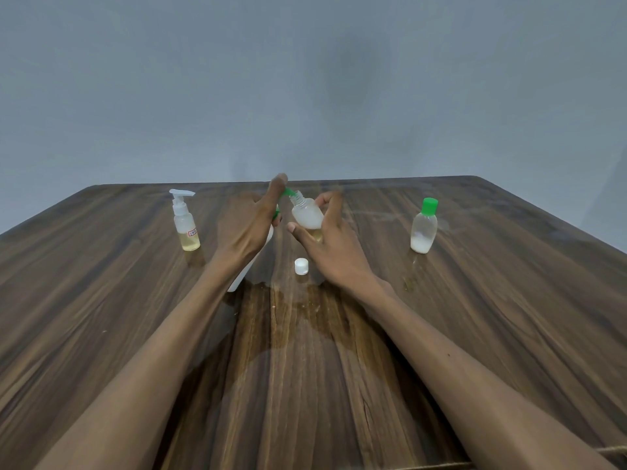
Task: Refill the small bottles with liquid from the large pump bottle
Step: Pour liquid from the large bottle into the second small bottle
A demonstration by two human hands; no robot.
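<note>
A: Closest in, two bare forearms stretch out over the dark wooden table (475, 300), and there's a wet patch (305, 313) on the wood between them.

B: And the hands?

A: The left hand (249, 225) is on top of the large pump bottle (252, 262), a white body mostly hidden under the wrist, fingers laid over its green pump head (288, 192). Whether they curl round it, I can't tell. The green spout points right at the open neck of a small bottle.

B: Which one?

A: The uncapped small bottle (307, 215), tilted, gripped by the right hand (334, 245) with thumb and fingers wrapped round it. Its white cap (301, 266) lies on the table just below. Far left stands a small pump bottle (185, 222), far right a green-capped bottle (424, 227), both upright.
</note>
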